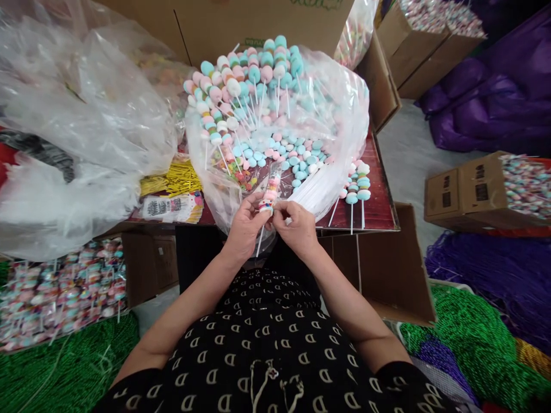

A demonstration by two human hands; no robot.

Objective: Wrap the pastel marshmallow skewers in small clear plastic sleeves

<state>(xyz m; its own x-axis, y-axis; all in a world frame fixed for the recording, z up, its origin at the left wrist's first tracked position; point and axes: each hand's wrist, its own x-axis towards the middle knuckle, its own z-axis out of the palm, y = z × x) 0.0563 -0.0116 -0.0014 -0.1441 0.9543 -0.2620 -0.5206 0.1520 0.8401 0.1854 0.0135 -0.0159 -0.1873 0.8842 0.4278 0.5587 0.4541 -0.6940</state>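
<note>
Between my hands is a marshmallow candy stick (272,186) in a clear printed bag, its white stick (260,241) pointing down toward me. My left hand (246,222) is closed around the lower end of the bag, thumb and fingers pinching it. Close against its right side, my right hand (298,225) has thumb and forefinger pressed together; what they pinch is too small to make out. Gold twist ties (174,179) lie in a pile left of my hands, with flat printed bags (172,207) in front of them.
A large plastic bag (344,109) on the red table (381,189) holds many marshmallow sticks (267,63), loose candies (301,155) and white sticks (316,186). Several unwrapped sticks (357,186) lie at the right edge. Wrapped sticks (64,281) fill a box at lower left. An open carton (387,264) stands lower right.
</note>
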